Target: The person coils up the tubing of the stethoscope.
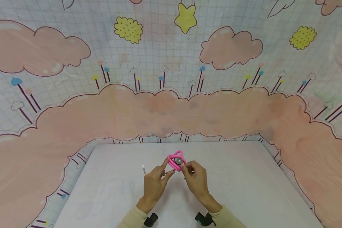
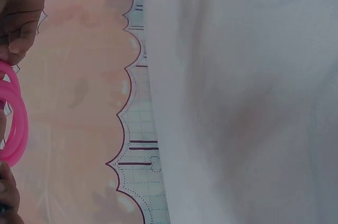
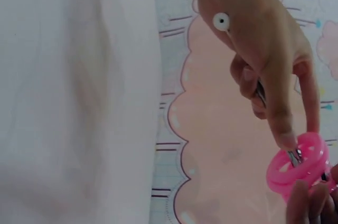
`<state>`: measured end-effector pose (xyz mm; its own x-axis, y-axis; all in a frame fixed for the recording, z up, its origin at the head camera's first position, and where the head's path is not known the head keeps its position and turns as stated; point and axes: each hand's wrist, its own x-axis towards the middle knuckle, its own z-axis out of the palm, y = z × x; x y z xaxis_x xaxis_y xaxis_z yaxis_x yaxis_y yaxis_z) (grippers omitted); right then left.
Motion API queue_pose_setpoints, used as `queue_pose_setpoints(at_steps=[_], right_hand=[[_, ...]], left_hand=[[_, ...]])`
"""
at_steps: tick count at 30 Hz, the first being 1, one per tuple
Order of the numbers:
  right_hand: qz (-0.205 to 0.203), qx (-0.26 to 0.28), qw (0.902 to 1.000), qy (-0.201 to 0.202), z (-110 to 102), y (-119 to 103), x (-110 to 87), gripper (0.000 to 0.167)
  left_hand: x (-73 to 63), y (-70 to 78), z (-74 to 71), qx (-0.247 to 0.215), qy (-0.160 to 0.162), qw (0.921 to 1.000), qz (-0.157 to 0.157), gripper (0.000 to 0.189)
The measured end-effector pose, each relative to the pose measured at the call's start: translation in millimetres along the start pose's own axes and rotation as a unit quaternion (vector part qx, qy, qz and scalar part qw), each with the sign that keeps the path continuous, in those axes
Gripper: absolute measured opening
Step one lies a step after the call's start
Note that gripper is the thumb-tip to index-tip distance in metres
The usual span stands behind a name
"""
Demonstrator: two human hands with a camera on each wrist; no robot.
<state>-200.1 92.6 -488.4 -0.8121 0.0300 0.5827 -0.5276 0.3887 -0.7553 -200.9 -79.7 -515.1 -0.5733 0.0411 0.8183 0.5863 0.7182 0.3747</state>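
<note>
A stethoscope with coiled pink tubing [image 1: 171, 162] is held up above the white table between both hands. My left hand [image 1: 155, 185] grips the tubing and a metal ear tube at the coil's left side. A white ear tip [image 1: 143, 166] sticks out behind that hand; the right wrist view shows the ear tip [image 3: 221, 21] against the left hand [image 3: 264, 49]. My right hand [image 1: 197, 180] pinches the coil's right edge beside the silver round chest piece [image 1: 178, 161]. In the left wrist view, only part of the pink tubing [image 2: 20, 123] shows.
The white tabletop [image 1: 239, 180] spreads beneath the hands. Behind and around it hangs a cloth [image 1: 171, 114] printed with clouds and stars. Dark wrist devices [image 1: 151, 219] sit near both sleeves.
</note>
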Motion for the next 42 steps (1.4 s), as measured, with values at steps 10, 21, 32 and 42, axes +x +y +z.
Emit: queue_pose_setpoints(at_steps=[10, 21, 32, 42], right_hand=[[0.029, 0.021, 0.9994, 0.005, 4, 3, 1.7, 0.012], [0.061, 0.039, 0.9965, 0.043, 4, -14, 10.5, 0.034], [-0.004, 0.055, 0.9970, 0.055, 4, -26, 9.3, 0.026], [0.013, 0.000, 0.9993, 0.035, 2, -25, 8.2, 0.018]], left_hand=[[-5.7, -2.9, 2.5, 0.028, 0.006, 0.9996, -0.002, 0.071], [-3.4, 0.1, 2.4, 0.003, 0.013, 0.9998, -0.013, 0.071], [-1.0, -0.2, 0.2, 0.004, -0.004, 0.9998, -0.020, 0.069], [-5.4, -0.9, 1.9, -0.005, -0.020, 0.9995, -0.025, 0.069]])
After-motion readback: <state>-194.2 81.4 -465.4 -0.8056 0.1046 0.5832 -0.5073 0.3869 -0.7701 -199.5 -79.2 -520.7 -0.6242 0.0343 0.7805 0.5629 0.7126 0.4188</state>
